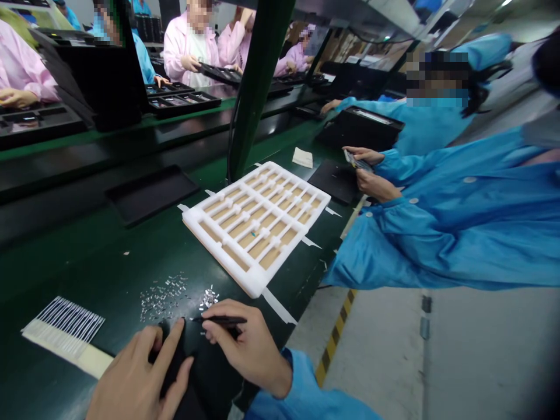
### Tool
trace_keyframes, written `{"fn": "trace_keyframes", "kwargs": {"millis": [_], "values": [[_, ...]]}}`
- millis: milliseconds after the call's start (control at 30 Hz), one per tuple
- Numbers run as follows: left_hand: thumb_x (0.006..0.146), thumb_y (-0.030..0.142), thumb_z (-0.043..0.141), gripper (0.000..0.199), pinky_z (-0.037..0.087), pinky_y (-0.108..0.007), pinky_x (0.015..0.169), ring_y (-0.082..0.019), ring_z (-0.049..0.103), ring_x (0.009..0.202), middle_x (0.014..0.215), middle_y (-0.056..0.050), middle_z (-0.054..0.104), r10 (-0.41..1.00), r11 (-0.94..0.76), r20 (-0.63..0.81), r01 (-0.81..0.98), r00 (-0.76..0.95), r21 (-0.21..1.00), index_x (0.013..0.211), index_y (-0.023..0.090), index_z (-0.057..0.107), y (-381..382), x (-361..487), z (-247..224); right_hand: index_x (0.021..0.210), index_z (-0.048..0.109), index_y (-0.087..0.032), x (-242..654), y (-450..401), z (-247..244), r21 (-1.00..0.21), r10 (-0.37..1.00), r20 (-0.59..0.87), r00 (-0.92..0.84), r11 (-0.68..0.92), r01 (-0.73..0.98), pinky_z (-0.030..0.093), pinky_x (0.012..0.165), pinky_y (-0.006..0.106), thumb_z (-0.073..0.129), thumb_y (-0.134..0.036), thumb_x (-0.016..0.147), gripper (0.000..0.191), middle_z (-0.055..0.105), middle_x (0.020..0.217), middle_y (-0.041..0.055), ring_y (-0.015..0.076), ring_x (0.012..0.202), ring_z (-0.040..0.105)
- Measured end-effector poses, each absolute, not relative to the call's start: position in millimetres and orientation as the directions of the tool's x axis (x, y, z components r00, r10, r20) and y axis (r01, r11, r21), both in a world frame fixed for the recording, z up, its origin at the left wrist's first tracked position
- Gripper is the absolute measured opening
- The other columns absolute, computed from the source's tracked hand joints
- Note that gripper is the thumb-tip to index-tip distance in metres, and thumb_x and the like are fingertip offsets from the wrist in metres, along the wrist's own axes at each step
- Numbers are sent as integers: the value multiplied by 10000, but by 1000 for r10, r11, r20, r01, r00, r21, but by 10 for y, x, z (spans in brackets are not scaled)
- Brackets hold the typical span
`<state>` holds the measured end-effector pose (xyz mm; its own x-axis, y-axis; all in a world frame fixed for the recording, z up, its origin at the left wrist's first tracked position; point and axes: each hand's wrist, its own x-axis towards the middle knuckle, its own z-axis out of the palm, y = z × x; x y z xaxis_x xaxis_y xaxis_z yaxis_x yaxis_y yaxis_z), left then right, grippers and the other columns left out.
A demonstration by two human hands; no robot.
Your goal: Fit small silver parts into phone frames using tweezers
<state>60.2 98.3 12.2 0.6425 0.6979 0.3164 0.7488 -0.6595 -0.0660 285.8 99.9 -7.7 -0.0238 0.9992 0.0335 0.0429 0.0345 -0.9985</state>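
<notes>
tweezers (221, 319) near bench edge (280, 329)

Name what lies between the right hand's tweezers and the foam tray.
Head view: small silver parts on the green bench, between the tweezers and white foam tray.

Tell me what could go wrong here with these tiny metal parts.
The right hand holds black tweezers just beside the loose metal parts on the green bench, so a slip could probably spread them. The left hand is close too and might brush some away.
</notes>
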Motion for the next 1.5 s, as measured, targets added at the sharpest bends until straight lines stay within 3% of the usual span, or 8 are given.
{"fn": "trace_keyframes", "kwargs": {"millis": [167,367,467,667,933,1200,1500], "values": [[1109,433,421,437,524,-234,506,-148,670,634,880,-24,556,712,-655,321,755,625,-15,1404,190,632,986,589,135,957,804,-161,2705,1076,-87,-969,981,-186,-52,-192,-157,620,520,245,855,-490,888,340,714,638,6,165,513,714],[1109,470,424,466,534,-246,535,-148,661,640,874,-22,551,705,-668,324,744,631,2,1429,201,630,1009,547,88,900,782,-168,2658,1127,-83,-953,965,-254,-58,-260,-153,559,456,212,849,-528,889,366,666,557,-28,145,449,674],[1105,473,435,477,535,-255,531,-154,672,645,890,-30,547,701,-675,312,738,642,-3,1436,189,628,1024,534,53,941,794,-162,2678,1085,-99,-963,975,-219,-18,-219,-158,580,463,215,843,-528,896,371,686,601,-12,152,470,693],[1095,456,457,478,543,-257,546,-150,673,644,892,-23,547,708,-666,292,745,643,-25,1464,192,607,1000,549,69,1041,826,-162,2925,931,-102,-999,998,42,55,42,-9,687,641,273,776,-371,984,222,786,1007,107,183,690,782],[1112,448,422,480,547,-260,535,-155,686,641,901,-43,572,692,-671,319,740,647,-45,1418,131,613,990,572,104,1038,838,-179,3039,954,-22,-964,982,187,-34,190,186,662,771,283,750,-212,969,117,829,978,105,213,855,804],[1119,452,405,461,544,-258,553,-159,692,658,908,-44,584,697,-657,344,752,629,-43,1358,129,632,990,581,111,1088,849,-181,3027,982,-40,-952,957,259,-127,275,130,646,899,292,761,-175,975,143,840,1037,112,219,954,809],[1108,468,428,434,549,-271,543,-170,694,665,918,-49,597,710,-644,344,764,614,-34,1309,159,659,982,582,104,1039,860,-171,3056,1021,-18,-963,963,224,-148,242,120,635,898,311,761,-198,984,116,836,999,116,228,944,801]]}}
